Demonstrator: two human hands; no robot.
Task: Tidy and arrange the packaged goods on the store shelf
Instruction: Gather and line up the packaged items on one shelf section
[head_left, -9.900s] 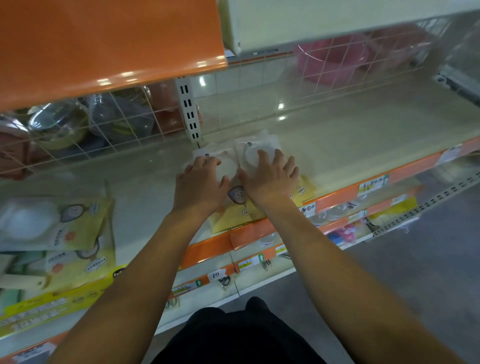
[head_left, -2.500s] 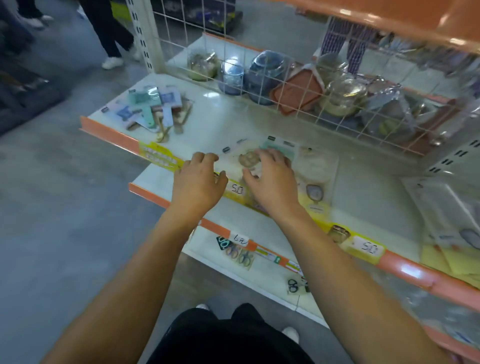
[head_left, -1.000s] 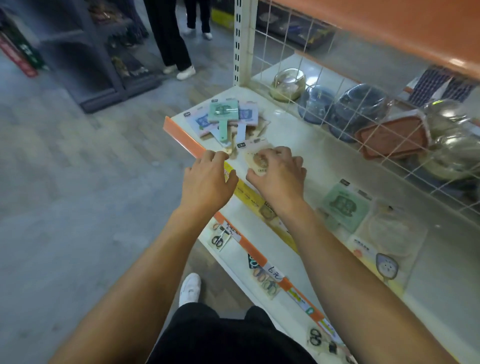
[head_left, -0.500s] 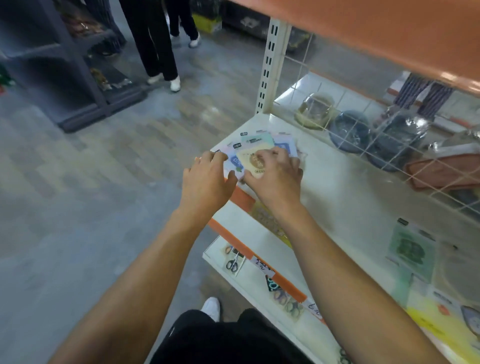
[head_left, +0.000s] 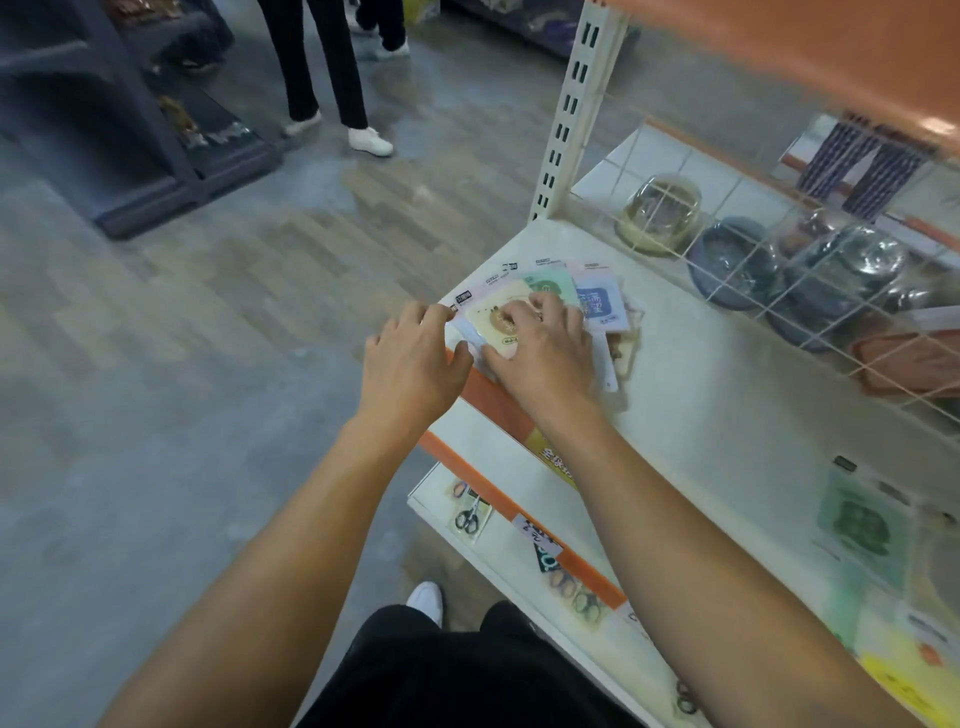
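The right hand (head_left: 540, 353) lies on top of a fanned pile of flat packets (head_left: 550, 291) at the left end corner of the cream shelf (head_left: 727, 415). Its fingers are bent and press down on the top packet, a beige packet (head_left: 491, 325) with a round brown picture; the thumb reaches to the near edge of this packet, so the hand seems to pinch it, but the underside is hidden. The left hand (head_left: 413, 358) is just beside it, at the shelf's orange front edge (head_left: 493, 400). Its fingers are loosely curled and the fingertips touch the left edge of the pile; I cannot tell if it really grasps a packet.

Under the beige packet lie a green packet (head_left: 550, 280) and a blue packet (head_left: 602, 304), partly covered. Behind the pile stands a white wire grid (head_left: 753, 270), and behind the grid are bowls and lidded containers (head_left: 660, 213). A slotted upright post (head_left: 566, 109) rises at the shelf corner. Farther right on the shelf lies a green package (head_left: 857, 525), blurred and well apart from the hands. On the lower shelf (head_left: 431, 499) there are small packs with scissors (head_left: 470, 514) and price tags.

The upper orange shelf (head_left: 805, 47) cuts off the top right. On the floor behind, only the legs of another person (head_left: 322, 67) show. The print on the packets is too small to read.
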